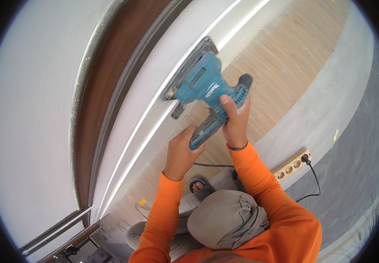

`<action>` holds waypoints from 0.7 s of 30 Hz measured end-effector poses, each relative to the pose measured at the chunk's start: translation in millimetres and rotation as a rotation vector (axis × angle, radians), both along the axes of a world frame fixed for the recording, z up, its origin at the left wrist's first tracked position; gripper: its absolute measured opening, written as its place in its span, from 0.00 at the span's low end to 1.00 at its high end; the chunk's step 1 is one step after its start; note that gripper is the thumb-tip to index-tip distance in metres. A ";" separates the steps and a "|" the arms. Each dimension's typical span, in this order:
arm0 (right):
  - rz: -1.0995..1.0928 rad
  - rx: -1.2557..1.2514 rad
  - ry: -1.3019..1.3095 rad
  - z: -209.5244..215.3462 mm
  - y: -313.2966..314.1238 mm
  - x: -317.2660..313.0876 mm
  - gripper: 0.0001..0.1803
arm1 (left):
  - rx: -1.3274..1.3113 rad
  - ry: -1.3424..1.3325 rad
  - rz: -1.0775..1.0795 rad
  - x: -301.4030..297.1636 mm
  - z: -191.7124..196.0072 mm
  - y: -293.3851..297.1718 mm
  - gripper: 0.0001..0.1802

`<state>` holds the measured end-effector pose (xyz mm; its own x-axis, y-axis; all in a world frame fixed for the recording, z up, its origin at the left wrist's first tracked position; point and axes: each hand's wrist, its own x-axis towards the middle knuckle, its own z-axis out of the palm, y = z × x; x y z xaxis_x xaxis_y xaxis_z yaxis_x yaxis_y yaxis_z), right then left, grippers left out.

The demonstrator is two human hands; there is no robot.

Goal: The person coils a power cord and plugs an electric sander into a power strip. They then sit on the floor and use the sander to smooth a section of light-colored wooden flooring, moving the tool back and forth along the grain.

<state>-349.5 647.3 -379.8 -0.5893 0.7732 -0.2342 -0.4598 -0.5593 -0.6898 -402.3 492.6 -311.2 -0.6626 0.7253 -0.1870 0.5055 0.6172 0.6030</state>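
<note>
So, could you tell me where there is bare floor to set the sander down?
Bare floor lies right of the power strip, across the grey floor. The pale strip above it is bare too. It is crowded under both hands on the blue sander: knees, a sandalled foot and cable.

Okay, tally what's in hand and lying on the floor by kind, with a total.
Blue power sander: 1, held by left hand and right hand
Socket strip: 1
Black plug: 1
Sandal: 1
Total: 4
</note>
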 end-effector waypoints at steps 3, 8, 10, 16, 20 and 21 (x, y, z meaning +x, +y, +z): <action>0.006 0.021 -0.023 -6.6 -18.9 -0.7 0.41 | -0.002 -0.019 0.026 2.1 5.1 -16.4 0.15; 0.010 0.015 -0.006 1.3 -19.0 0.8 0.43 | 0.022 0.046 0.050 4.2 4.4 -17.9 0.13; 0.003 -0.002 0.012 4.7 -5.4 0.0 0.42 | 0.029 0.053 0.032 2.6 3.9 -4.9 0.13; -0.043 0.056 0.035 18.3 53.3 -7.5 0.39 | 0.093 0.070 -0.010 -3.7 0.2 49.9 0.14; -0.059 0.016 0.064 13.4 68.0 -7.0 0.38 | 0.066 0.080 -0.025 -3.1 0.7 64.3 0.15; -0.059 -0.002 0.078 17.8 65.1 -5.9 0.37 | 0.060 0.074 -0.010 -2.7 1.0 62.9 0.15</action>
